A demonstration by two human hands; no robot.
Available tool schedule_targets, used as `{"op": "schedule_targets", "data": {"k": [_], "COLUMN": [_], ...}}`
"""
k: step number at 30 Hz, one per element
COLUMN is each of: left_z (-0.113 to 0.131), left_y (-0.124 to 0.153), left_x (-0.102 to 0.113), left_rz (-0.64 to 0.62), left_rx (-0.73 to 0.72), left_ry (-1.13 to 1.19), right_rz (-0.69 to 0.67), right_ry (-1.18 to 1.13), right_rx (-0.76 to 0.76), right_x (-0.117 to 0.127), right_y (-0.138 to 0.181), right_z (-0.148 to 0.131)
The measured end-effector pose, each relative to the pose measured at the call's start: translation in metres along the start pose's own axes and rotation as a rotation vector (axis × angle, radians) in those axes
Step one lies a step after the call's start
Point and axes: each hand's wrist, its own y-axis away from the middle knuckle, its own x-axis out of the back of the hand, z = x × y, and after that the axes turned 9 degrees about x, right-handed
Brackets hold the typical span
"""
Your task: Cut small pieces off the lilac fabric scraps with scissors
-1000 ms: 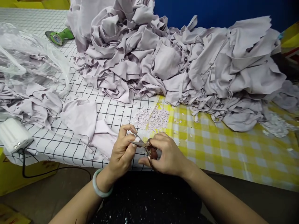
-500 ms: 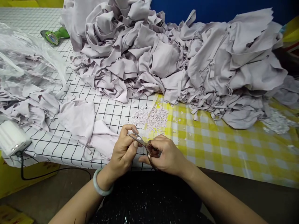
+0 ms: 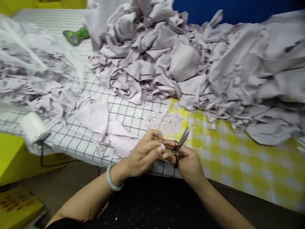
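Note:
Both hands meet at the table's near edge. My right hand [image 3: 188,160] grips small scissors [image 3: 180,143] whose blades point up and away toward a heap of tiny pale fabric snippets [image 3: 164,120]. My left hand [image 3: 145,154], with a pale green bangle [image 3: 113,179] on the wrist, has its fingertips pinched together just beside the scissors' handles; what they pinch is too small to make out. A flat lilac fabric piece [image 3: 105,122] lies on the table left of my hands.
A big pile of lilac fabric pieces [image 3: 190,60] fills the back of the table. More pieces lie in clear plastic [image 3: 30,70] at left. A green tool [image 3: 75,35] lies far left. A white device with a black cord [image 3: 33,128] sits at the edge. Yellow boxes [image 3: 19,206] stand below.
The view swung left and blurred. The scissors turned from pointing left between my hands to pointing up and right; my left fingers moved off the blades toward the handles.

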Motion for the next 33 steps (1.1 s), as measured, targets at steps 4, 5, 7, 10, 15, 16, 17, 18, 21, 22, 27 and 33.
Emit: {"op": "schedule_targets", "data": {"k": [4, 5, 7, 10, 15, 16, 17, 18, 21, 22, 27, 33], "left_z": [0.011, 0.008, -0.006, -0.035, -0.049, -0.045, -0.038, -0.031, -0.012, -0.008, -0.016, -0.048], "left_y": [0.019, 0.026, 0.041, 0.062, 0.066, 0.061, 0.054, 0.046, 0.021, 0.014, 0.008, 0.047], "left_x": [0.023, 0.034, 0.06, 0.102, 0.159, 0.172, 0.186, 0.203, 0.258, 0.273, 0.267, 0.168], "left_rz": [0.029, 0.111, 0.344, 0.628, 0.457, 0.439, 0.441, 0.468, 0.725, 0.819, 0.915, 0.362], "left_rx": [-0.049, -0.035, 0.021, 0.19, 0.466, 0.484, 0.514, 0.561, 0.673, 0.659, 0.462, 0.413], "left_ry": [-0.18, -0.239, -0.392, -0.644, -0.651, -0.64, -0.629, -0.618, -0.651, -0.696, -0.872, -0.888], "right_rz": [-0.038, -0.054, -0.063, -0.072, -0.345, -0.395, -0.425, -0.44, -0.407, -0.383, -0.236, -0.14], "right_ry": [-0.082, -0.071, -0.03, 0.031, 0.238, 0.277, 0.31, 0.34, 0.407, 0.412, 0.314, 0.193], "right_rx": [-0.013, -0.019, -0.009, 0.039, 0.394, 0.483, 0.548, 0.582, 0.533, 0.497, 0.293, 0.088], "right_x": [-0.025, -0.031, -0.039, -0.048, -0.073, -0.078, -0.083, -0.086, -0.088, -0.087, -0.083, -0.083], "right_y": [-0.009, -0.012, -0.019, -0.027, -0.027, -0.026, -0.025, -0.024, -0.022, -0.022, -0.022, -0.03], "right_z": [-0.008, -0.01, -0.012, -0.009, 0.008, 0.012, 0.016, 0.018, 0.021, 0.021, 0.017, 0.007]}}
